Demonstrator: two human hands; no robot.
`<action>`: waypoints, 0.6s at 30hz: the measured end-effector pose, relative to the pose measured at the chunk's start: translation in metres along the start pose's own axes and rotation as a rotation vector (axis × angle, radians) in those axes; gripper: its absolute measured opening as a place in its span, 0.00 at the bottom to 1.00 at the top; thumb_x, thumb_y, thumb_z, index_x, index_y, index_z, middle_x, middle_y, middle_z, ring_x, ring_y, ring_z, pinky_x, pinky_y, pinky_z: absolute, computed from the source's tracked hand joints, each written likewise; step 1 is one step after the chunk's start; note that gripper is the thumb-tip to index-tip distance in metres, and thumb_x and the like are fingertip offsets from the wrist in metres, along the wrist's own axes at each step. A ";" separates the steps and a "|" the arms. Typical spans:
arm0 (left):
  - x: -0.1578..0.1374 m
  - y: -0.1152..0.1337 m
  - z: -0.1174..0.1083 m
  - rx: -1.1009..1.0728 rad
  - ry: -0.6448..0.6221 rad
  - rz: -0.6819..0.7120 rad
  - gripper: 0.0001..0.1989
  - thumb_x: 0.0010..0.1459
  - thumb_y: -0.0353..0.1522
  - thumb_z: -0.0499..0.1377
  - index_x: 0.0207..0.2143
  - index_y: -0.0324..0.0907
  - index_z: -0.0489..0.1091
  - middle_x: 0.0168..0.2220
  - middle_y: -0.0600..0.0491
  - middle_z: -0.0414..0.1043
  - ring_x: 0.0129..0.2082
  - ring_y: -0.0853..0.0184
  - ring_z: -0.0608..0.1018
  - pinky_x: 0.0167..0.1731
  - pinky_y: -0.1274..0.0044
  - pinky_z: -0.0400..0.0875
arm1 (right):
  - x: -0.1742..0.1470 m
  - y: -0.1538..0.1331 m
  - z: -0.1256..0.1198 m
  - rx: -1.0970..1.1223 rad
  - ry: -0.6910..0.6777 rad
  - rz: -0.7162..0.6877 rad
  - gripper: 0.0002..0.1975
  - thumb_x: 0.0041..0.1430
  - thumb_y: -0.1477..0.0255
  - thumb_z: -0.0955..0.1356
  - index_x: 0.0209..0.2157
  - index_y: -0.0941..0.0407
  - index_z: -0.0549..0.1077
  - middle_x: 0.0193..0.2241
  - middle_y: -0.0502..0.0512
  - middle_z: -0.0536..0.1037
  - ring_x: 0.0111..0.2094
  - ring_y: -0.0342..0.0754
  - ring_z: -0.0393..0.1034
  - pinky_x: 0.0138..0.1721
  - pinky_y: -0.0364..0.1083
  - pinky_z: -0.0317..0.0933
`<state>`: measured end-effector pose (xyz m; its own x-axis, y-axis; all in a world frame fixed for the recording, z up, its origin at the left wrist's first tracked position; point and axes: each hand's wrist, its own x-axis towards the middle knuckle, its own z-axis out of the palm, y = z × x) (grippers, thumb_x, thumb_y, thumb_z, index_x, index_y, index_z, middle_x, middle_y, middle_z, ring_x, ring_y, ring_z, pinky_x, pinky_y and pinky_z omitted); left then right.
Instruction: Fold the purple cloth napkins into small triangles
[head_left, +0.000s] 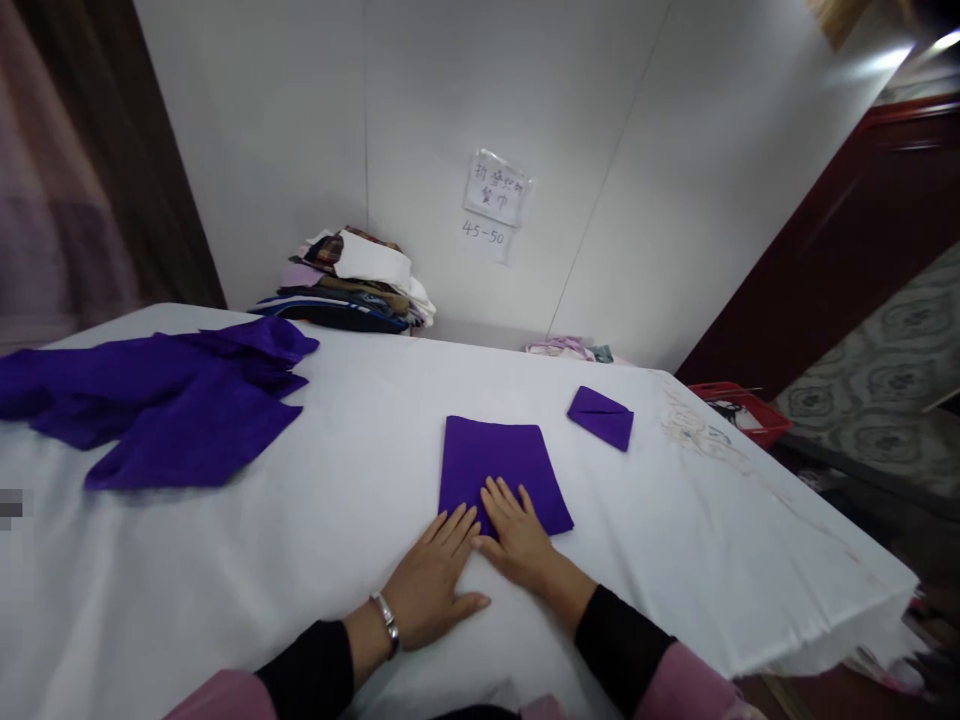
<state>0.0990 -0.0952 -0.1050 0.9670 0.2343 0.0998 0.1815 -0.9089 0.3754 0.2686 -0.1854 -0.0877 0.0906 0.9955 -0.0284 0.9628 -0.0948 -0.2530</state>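
Hands flat on the counter [225, 600], side by side, fingers spread, gripping nothing: left hand [435, 580] w/ wrist bracelet [386, 620] just touching the near edge of a folded purple cloth [499, 465], right hand [517, 540] pressing its near corner. Small folded purple napkin [600, 415] beyond, to the right. Loose purple cloth pile [165, 400] far left. Stacked fabrics [352, 285] at the wall, paper sign [495, 195] above.
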 end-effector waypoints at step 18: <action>0.001 0.004 -0.005 0.038 -0.029 -0.012 0.41 0.54 0.55 0.45 0.61 0.37 0.50 0.63 0.43 0.44 0.63 0.57 0.47 0.61 0.64 0.43 | -0.025 0.007 -0.006 -0.125 0.100 -0.021 0.36 0.60 0.53 0.56 0.63 0.57 0.42 0.63 0.59 0.43 0.64 0.55 0.34 0.60 0.61 0.32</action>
<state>0.0993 -0.0966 -0.0987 0.9695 0.2354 0.0687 0.1989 -0.9189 0.3407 0.2749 -0.2105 -0.0828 0.0891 0.9933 0.0736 0.9884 -0.0790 -0.1299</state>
